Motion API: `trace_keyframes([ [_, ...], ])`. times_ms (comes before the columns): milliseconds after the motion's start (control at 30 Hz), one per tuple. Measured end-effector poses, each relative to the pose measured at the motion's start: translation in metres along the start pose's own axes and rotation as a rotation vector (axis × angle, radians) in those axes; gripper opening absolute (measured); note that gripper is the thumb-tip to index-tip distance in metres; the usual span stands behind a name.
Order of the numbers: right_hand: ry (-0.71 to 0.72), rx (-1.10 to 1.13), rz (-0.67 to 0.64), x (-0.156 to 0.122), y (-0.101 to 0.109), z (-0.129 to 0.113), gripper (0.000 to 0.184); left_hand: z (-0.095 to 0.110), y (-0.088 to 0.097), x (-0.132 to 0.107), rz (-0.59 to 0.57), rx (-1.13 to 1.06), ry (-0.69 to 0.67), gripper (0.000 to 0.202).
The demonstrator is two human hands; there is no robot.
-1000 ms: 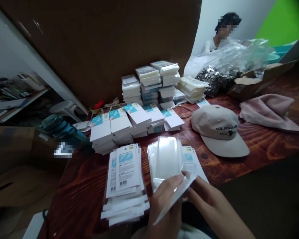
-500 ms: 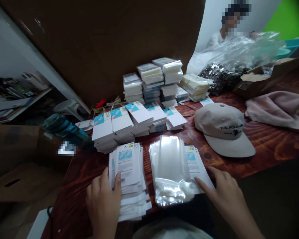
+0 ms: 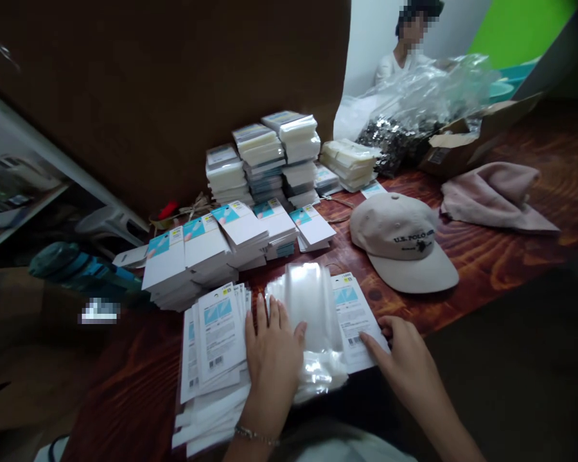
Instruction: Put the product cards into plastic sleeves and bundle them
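Note:
My left hand lies flat, fingers stretched out, on the left side of a stack of clear plastic sleeves. A glossy reflection runs down the sleeves. To the left, a fanned pile of printed cards shows blue pictures and barcodes, with card-filled sleeves beneath. One printed card lies at the right of the sleeves, its left edge partly hidden by them. My right hand pinches its lower right edge, thumb on top and the other fingers curled at the side.
Stacks of white-and-blue cards stand behind, with taller piles of packed cards farther back. A beige cap, pink cloth and open cardboard box are at right. A bottle stands left. A person sits beyond.
My left hand has left the printed card pile and moved right onto the plastic sleeves. My right hand stays at the card's edge. The view has turned right.

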State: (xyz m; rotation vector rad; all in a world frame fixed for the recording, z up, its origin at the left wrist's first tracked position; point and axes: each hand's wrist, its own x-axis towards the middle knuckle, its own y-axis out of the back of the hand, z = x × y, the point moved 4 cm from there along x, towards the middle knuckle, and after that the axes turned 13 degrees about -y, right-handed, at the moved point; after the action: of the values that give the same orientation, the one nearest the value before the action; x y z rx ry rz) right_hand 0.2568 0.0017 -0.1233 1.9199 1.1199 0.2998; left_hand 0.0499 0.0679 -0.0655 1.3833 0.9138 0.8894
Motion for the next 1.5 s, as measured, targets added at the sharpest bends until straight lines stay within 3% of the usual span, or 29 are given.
trace_keyframes([
  [133, 0.034, -0.016, 0.069, -0.002, -0.001, -0.002, 0.047, 0.003, -0.007, -0.004, 0.042, 0.039, 0.003, 0.049],
  [300, 0.045, -0.067, -0.002, 0.002, 0.002, -0.006, 0.044, 0.004, 0.000, -0.009, 0.143, -0.026, -0.002, 0.045],
  [400, -0.012, 0.019, -0.051, 0.006, 0.009, -0.005, 0.033, -0.001, 0.012, -0.012, 0.241, -0.243, 0.058, 0.045],
  [633, -0.163, 0.364, -0.246, 0.009, 0.018, 0.004, 0.027, -0.015, 0.026, -0.023, 0.366, -0.907, 0.434, 0.032],
  [800, -0.264, 0.677, -0.093, -0.002, 0.048, 0.005, 0.034, -0.010, 0.027, -0.026, 0.451, -1.218, 0.534, 0.034],
  [867, -0.275, 0.763, -0.214, -0.011, 0.058, -0.003, 0.034, -0.007, 0.029, -0.028, 0.483, -1.269, 0.554, 0.035],
  [967, -0.212, 0.732, -0.559, -0.026, 0.064, -0.022, 0.033, 0.000, 0.030, -0.031, 0.474, -1.442, 0.572, 0.037],
  [1067, -0.177, 0.673, -0.698, -0.032, 0.062, -0.035, 0.034, 0.008, 0.029, -0.033, 0.427, -1.684, 0.637, 0.036],
  [1200, -0.177, 0.687, -0.622, -0.028, 0.054, -0.040, 0.033, 0.013, 0.029, -0.040, 0.451, -1.916, 0.720, 0.032],
  [1367, -0.154, 0.692, -0.488, -0.026, 0.048, -0.040, 0.032, 0.017, 0.034, -0.053, 0.336, -1.903, 0.635, 0.037],
  [1500, -0.112, 0.651, -0.550, -0.033, 0.049, -0.046, 0.032, 0.013, 0.034, -0.062, 0.393, -1.961, 0.657, 0.040],
])
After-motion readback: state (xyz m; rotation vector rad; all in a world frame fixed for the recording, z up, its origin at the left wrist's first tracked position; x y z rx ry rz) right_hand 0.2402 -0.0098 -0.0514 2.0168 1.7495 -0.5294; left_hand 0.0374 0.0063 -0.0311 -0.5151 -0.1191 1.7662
